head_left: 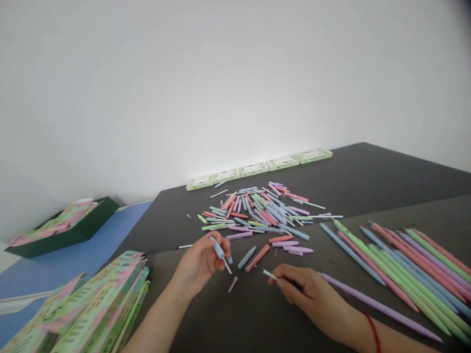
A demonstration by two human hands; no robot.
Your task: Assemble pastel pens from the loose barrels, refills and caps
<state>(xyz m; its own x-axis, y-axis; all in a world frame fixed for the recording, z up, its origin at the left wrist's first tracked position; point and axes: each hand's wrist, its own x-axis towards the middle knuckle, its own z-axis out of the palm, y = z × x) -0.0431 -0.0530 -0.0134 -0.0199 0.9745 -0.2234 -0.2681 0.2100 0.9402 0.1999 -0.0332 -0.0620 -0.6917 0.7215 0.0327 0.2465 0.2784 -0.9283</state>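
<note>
My left hand (198, 262) is closed around a light blue pen piece (218, 248), with a thin white rod (227, 266) sticking out of its lower end. Between the fingertips of my right hand (309, 294) is a white pen refill (270, 275), its dark tip pointing left. Just beyond that tip lie a red pen barrel (257, 258) and a blue pen piece (246, 257). Below my left fingers rests a small purple piece (233, 284). A large pile of loose coloured pen parts and white refills (257, 208) spreads out beyond both hands.
Long assembled pens (390, 274) lie in a row at right, near a lone purple pen (379, 305). Flat green boxes (253, 168) line the table's back. Printed packaging (91, 304) is stacked at front left; a dark green box (69, 228) holds more.
</note>
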